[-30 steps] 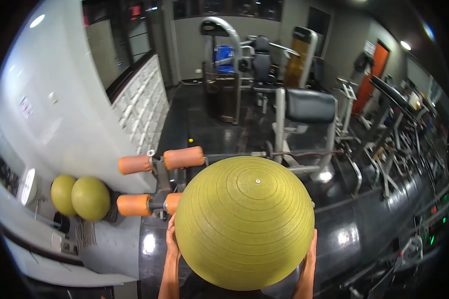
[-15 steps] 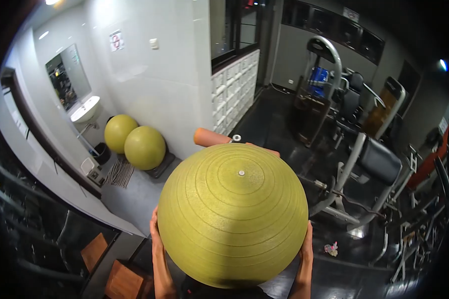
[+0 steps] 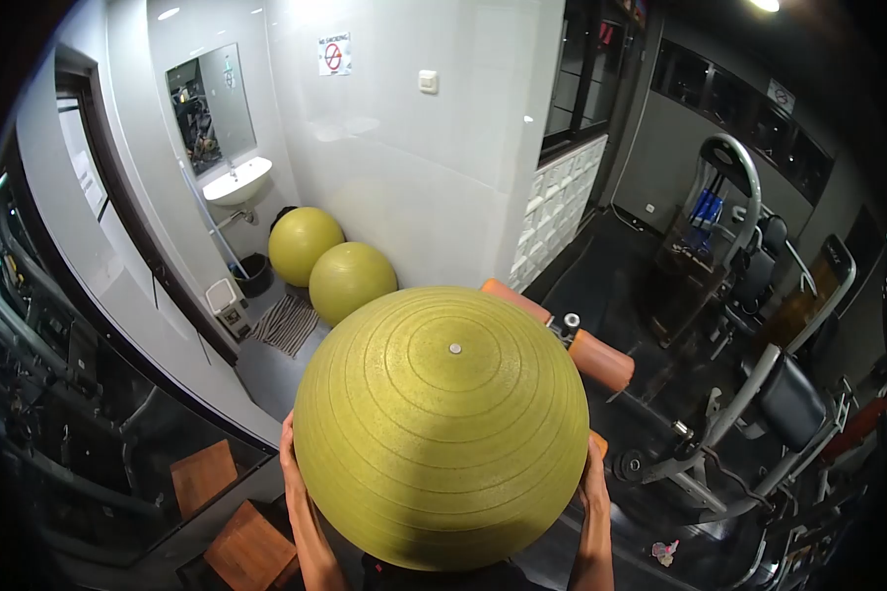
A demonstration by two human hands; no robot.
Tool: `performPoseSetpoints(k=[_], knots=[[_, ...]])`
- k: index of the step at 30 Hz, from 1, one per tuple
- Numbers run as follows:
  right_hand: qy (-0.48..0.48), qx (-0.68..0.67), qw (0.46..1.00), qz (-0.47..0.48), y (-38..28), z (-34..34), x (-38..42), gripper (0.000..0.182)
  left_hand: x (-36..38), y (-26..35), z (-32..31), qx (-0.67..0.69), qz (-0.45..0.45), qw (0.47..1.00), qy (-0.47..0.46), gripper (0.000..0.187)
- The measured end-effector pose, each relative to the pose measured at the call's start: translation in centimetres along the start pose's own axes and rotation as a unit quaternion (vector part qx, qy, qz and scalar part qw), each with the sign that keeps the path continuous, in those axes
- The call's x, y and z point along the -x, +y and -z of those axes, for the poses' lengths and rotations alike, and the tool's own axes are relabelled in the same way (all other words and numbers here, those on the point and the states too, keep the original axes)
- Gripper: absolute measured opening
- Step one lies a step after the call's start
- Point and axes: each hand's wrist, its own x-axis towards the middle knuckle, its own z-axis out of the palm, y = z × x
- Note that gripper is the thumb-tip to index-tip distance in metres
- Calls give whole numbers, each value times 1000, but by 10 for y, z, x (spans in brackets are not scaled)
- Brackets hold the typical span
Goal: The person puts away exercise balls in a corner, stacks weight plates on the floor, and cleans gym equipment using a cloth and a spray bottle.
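Note:
A large yellow-green exercise ball (image 3: 434,424) fills the lower middle of the head view, its white plug facing up. My left hand (image 3: 289,458) presses against the ball's left side, and my right hand (image 3: 595,473) against its right side. Together they hold it up in front of my body. Most of the fingers are hidden behind the ball's curve. Just past the ball, partly covered by it, are orange foam rollers (image 3: 601,361) on a metal frame.
Two more exercise balls (image 3: 353,284) rest by the wall, near a sink (image 3: 238,182), a striped mat (image 3: 285,325) and a dark bin (image 3: 255,276). Weight machines (image 3: 729,217) and a padded bench (image 3: 786,402) stand on the right. A wooden box (image 3: 249,545) lies at lower left.
The view has turned left, so the wall, sink and resting balls sit further right. Both hands keep hold of the exercise ball, and more of the orange rollers shows beyond it.

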Motion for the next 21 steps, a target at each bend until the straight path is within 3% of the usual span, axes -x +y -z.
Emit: performPoseSetpoints(k=[5, 8, 13, 17, 21], knots=[[-43, -34, 998, -18, -5, -62, -30, 62, -37, 9, 45, 6, -27, 1000, 4, 59], [-16, -46, 998, -30, 7, -89, -49, 67, -51, 18, 68, -18, -18, 999, 34, 60], [-81, -37, 995, -33, 25, -119, -87, 72, -78, 23, 115, -12, 20, 1000, 17, 61], [-88, -43, 991, -89, 22, -155, -112, 72, -93, 35, 118, -31, -11, 999, 41, 62], [-105, -31, 990, -87, 31, -183, -151, 69, -125, 41, 124, -42, -20, 997, 63, 65]])
